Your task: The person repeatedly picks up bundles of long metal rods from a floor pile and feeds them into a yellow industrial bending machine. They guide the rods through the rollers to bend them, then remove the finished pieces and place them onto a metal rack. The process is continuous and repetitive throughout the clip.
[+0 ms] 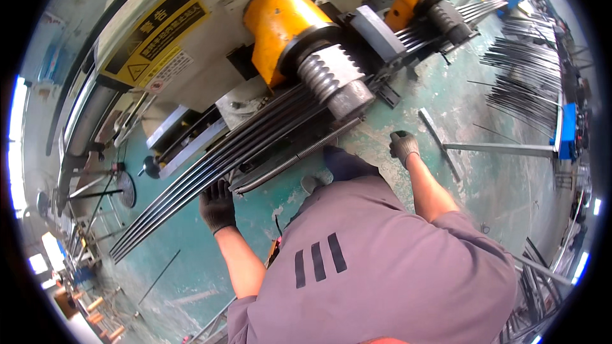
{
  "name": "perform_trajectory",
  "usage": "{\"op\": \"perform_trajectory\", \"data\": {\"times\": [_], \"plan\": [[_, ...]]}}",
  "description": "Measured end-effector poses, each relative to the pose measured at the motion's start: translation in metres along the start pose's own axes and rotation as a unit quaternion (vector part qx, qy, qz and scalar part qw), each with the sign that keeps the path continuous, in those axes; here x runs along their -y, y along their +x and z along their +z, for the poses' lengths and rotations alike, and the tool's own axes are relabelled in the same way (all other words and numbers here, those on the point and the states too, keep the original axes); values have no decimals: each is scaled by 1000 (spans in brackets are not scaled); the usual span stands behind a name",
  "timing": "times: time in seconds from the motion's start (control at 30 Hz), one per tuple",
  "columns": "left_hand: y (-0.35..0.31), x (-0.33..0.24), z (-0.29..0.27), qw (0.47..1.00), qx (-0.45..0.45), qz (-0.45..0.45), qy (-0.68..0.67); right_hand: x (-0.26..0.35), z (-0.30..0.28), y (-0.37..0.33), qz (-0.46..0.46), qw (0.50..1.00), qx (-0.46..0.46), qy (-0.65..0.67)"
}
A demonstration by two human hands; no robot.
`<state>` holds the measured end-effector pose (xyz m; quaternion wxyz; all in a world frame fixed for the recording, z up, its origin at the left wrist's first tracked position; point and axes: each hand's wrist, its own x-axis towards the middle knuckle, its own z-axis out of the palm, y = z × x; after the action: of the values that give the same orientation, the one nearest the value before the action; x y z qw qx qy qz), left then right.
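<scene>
A bundle of several long dark metal rods (172, 207) runs slantwise through a machine, its loose ends sticking out at lower left. My left hand (218, 207), in a dark grey glove, is at the near edge of this bundle, close to the end of a long coil spring (280, 167). Its fingers point up toward the rods and look apart; whether they touch is hard to tell. Away from the machine, over the floor on the right, my right hand (404, 147) wears a similar glove. Its fingers are curled in, with nothing visible in them.
Two yellow cylindrical machine heads (284, 22) with thick threaded shafts stand over the rods. A yellow-and-black warning label (153, 35) is on the machine housing. A grey metal T-shaped stand (497, 148) and stacked dark rods (526, 89) lie to the right. One thin rod (159, 275) lies on the green floor.
</scene>
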<state>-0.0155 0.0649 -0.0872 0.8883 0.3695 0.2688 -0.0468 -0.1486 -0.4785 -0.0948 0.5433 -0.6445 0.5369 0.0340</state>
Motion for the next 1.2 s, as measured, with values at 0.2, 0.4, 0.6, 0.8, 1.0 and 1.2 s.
{"op": "perform_trajectory", "data": {"times": [0.2,0.4,0.6,0.8,1.0,1.2], "plan": [[-41,-4,42,993,-61,-30,-96,76,-7,-8,-163,944,27,286],[-33,-47,-9,923,357,64,-129,206,-3,-9,-206,803,176,532],[-91,-88,78,976,111,188,-5,265,16,8,-164,723,181,646],[-115,-108,152,968,111,225,11,271,19,-12,-110,710,180,672],[-138,-153,247,886,51,422,183,268,20,4,-114,727,156,659],[-188,-150,342,837,28,458,298,271,19,-13,-90,736,161,651]]}}
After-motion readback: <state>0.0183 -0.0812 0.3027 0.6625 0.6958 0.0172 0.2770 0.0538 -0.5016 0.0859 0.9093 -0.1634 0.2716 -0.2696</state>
